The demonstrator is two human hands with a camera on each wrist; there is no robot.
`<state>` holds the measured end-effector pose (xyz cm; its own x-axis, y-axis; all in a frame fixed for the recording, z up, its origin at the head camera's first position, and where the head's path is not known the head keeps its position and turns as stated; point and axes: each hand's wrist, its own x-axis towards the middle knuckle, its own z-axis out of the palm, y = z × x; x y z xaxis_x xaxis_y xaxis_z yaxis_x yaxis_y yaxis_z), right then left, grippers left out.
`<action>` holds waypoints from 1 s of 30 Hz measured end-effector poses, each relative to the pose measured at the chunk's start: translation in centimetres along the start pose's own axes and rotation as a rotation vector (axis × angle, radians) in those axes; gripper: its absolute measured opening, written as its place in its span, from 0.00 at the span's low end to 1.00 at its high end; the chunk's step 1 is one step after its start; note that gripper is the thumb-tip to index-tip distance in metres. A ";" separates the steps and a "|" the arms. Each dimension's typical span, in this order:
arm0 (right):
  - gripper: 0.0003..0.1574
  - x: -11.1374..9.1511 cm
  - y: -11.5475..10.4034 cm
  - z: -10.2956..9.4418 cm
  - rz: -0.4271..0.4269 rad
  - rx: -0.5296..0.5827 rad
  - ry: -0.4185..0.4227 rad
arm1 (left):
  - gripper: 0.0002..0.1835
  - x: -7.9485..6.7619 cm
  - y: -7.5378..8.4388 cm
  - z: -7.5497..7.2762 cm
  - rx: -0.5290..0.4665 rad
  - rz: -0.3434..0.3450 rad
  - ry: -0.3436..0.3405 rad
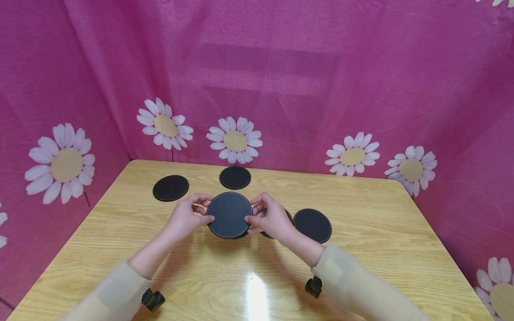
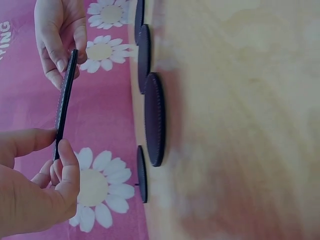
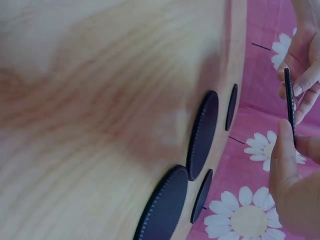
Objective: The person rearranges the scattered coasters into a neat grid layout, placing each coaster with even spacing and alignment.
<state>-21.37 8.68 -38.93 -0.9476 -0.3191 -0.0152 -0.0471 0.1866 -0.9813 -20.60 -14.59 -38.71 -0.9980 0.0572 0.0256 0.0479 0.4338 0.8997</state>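
Both hands hold a round black coaster (image 1: 230,215) with a stitched rim, raised over the table and tilted so its face shows in the head view. My left hand (image 1: 186,217) pinches its left edge, thumb on the near face and fingers behind. At the opposite edge, my right hand (image 1: 273,217) pinches it the same way. Both wrist views show this coaster (image 2: 65,100) edge-on as a thin disc between the hands. Behind the right hand, another black coaster (image 1: 288,215) lies mostly hidden on the table. A dark edge peeks out below the held coaster.
More black coasters lie flat on the wooden table (image 1: 192,276): one at the far left (image 1: 170,187), one at the far middle (image 1: 235,178), and one at the right (image 1: 312,225). A pink curtain (image 1: 281,89) with white flowers borders the table's back and sides.
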 end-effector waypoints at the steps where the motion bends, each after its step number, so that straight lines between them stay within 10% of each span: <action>1: 0.27 -0.2 0.2 0.0 -0.004 -0.018 -0.001 | 0.26 -0.1 -0.2 0.1 -0.007 0.000 -0.003; 30: 0.34 -3.8 4.9 0.7 -0.005 -0.147 -0.156 | 0.25 -3.4 -3.4 3.6 -0.041 -0.086 -0.075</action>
<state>-17.81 10.15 -43.82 -0.8871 -0.4587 -0.0510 -0.1082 0.3141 -0.9432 -17.21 -13.01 -43.41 -0.9925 0.0889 -0.0834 -0.0407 0.4031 0.9143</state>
